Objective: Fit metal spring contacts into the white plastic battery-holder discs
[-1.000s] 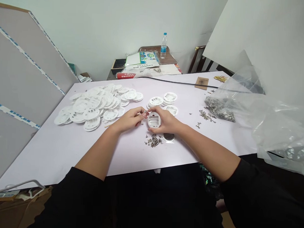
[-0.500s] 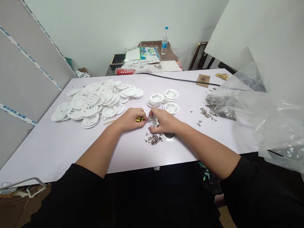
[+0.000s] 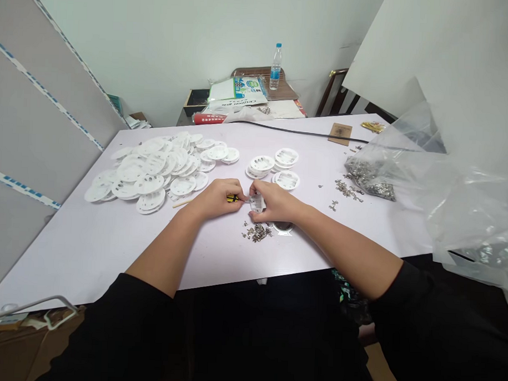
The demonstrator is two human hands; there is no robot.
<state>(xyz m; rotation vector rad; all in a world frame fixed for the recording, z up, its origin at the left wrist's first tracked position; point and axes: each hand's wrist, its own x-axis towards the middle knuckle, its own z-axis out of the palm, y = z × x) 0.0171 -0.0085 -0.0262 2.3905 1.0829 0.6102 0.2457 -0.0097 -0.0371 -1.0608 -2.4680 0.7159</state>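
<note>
My left hand [image 3: 222,198] is closed around a small screwdriver [image 3: 233,198] with a yellow and black handle. Its thin metal shaft points right, at a white round plastic disc [image 3: 257,203]. Thumb and fingers of my right hand [image 3: 276,202] grip that disc by its edges, tilted up off the table; part of it is hidden behind the fingers. Just below the hands lies a heap of small metal clips [image 3: 258,232]. A dark round piece with a pale rim [image 3: 283,227] shows partly under my right wrist.
A big pile of white discs [image 3: 155,165] covers the table's left side. Several more discs [image 3: 286,180] are stacked beyond my hands. On the right, a clear plastic bag [image 3: 371,175] spills metal parts. A black cable [image 3: 297,132] crosses the back; a water bottle [image 3: 275,69] stands behind.
</note>
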